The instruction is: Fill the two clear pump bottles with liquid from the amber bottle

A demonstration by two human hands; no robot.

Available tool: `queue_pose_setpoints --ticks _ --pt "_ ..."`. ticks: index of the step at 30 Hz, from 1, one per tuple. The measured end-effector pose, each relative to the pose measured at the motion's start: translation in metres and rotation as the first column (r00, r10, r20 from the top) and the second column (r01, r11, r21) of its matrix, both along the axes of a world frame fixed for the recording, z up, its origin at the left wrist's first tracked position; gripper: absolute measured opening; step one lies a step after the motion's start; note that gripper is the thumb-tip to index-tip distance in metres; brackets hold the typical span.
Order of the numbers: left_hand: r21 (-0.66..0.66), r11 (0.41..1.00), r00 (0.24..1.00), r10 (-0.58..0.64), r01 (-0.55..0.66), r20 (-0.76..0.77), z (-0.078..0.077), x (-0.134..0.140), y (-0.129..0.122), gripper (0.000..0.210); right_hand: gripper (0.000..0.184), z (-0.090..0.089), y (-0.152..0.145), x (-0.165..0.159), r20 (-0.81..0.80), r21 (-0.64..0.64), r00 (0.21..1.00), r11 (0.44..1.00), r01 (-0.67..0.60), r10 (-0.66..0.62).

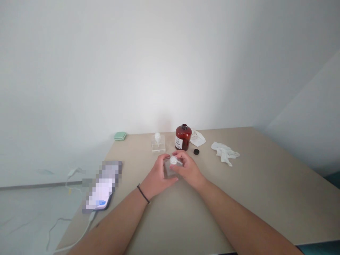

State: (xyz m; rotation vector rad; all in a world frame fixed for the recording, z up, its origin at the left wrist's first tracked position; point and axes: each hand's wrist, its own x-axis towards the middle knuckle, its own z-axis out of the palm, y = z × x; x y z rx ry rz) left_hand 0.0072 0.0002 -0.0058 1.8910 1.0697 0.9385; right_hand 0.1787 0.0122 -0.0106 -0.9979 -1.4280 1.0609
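A clear, squarish pump bottle (169, 173) with a white pump head is between my hands over the middle of the table. My left hand (159, 173) wraps round its left side, thumb along the near edge. My right hand (187, 167) has its fingers closed about the white pump head (174, 160), whose spout points right. Just beyond stands an amber bottle (183, 137) with a white label and an uncapped neck. A second clear bottle (158, 144) with a white pump is left of it. The black cap (196, 152) lies right of the amber bottle.
Crumpled white tissue (225, 153) lies at the right, and a stained tissue (198, 138) behind the amber bottle. A green case (120, 136) sits at the back left corner. Along the left edge is a phone (103, 186) with a white cable (89, 226) attached. A wall rises behind the table.
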Motion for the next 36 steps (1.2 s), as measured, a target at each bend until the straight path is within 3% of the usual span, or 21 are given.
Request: queue_pose_setpoints --ticks 7,20,30,36 --pt "-0.012 0.998 0.992 -0.066 0.067 0.104 -0.011 -0.005 0.006 0.081 0.025 0.000 -0.001 -0.002 0.074 0.052 0.997 0.998 0.021 -0.025" --pt "0.003 0.997 0.986 -0.078 0.079 0.146 -0.012 -0.005 0.007 0.079 0.029 -0.002 -0.002 -0.003 0.073 0.065 0.997 0.997 0.034 -0.038" --pt "0.056 0.992 0.988 -0.119 0.114 0.101 -0.002 0.001 0.002 0.082 0.028 0.002 -0.008 -0.012 0.067 0.021 0.992 0.994 0.105 -0.106" --pt "0.087 0.990 0.990 -0.122 0.116 0.067 0.006 0.003 0.001 0.062 0.026 0.006 -0.011 -0.014 0.081 0.050 0.987 0.989 0.138 -0.141"
